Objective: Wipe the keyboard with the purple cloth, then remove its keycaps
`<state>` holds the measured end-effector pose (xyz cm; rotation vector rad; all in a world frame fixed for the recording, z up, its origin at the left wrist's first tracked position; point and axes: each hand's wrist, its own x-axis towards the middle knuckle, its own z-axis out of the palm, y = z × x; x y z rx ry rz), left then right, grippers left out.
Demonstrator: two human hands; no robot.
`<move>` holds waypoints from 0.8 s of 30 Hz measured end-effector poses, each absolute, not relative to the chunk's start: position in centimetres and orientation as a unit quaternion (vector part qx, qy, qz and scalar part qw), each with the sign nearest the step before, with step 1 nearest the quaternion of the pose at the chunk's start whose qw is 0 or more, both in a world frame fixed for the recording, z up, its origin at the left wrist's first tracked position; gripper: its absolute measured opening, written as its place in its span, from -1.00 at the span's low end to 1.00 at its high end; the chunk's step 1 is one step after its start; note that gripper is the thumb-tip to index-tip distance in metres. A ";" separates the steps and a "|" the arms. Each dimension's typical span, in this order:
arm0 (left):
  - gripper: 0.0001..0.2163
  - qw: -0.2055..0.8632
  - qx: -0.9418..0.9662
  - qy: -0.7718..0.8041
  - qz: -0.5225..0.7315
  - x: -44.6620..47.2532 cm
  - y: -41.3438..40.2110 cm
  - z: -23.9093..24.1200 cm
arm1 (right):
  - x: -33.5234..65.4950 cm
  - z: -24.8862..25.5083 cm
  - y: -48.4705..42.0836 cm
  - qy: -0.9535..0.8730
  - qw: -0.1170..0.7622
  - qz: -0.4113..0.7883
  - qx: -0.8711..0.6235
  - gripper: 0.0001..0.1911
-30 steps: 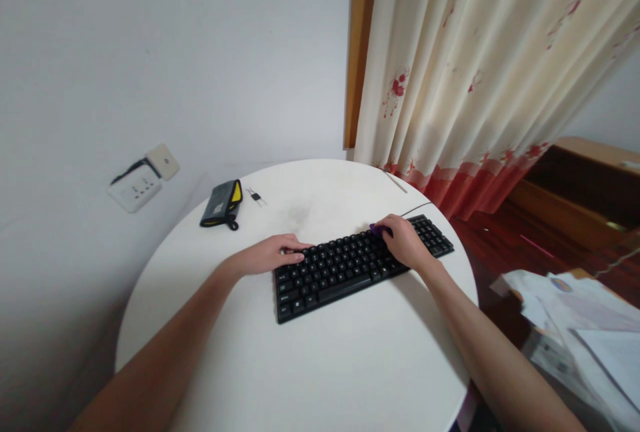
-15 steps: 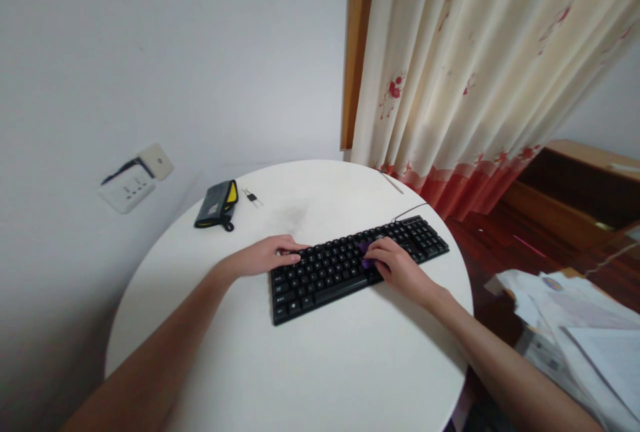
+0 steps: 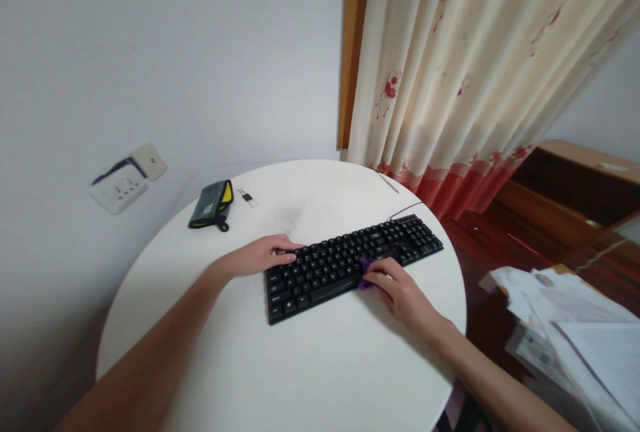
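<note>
A black keyboard (image 3: 330,265) lies at a slant on the round white table (image 3: 240,359). My left hand (image 3: 263,255) grips its far left corner, the thumb over the keys and the fingers along the back edge. In my right hand (image 3: 397,285) a small crumpled purple cloth (image 3: 366,280) is pinched, pressed against the keyboard's front edge right of the space bar. Part of the cloth is hidden beneath the fingers.
A grey pouch with yellow lining (image 3: 213,205) and a small black component with thin wires (image 3: 247,197) lie at the back left. A thin stick (image 3: 387,182) rests near the curtain (image 3: 425,85). Papers (image 3: 590,332) are piled right of the table; a wall socket (image 3: 119,189) is at left.
My right hand has drawn the purple cloth toward me, from over the keys to the keyboard's front edge. My left hand keeps its place on the keyboard's corner. The view has shifted slightly.
</note>
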<state>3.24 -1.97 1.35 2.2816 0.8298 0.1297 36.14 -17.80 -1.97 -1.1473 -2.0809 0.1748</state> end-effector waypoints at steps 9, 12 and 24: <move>-0.55 0.351 0.878 0.321 0.053 3.3 -1.8 1.2 | 43.0 -4.1 -18.5 -0.729 0.349 0.035 -0.588 -0.78; -0.56 0.352 0.878 0.320 0.055 3.3 -1.9 1.3 | 45.0 -4.6 -18.5 -0.672 0.363 -0.008 -0.645 -0.81; -0.55 0.351 0.880 0.317 0.052 3.2 -2.0 1.4 | 42.9 -4.2 -18.2 -0.653 0.408 0.035 -0.638 -0.83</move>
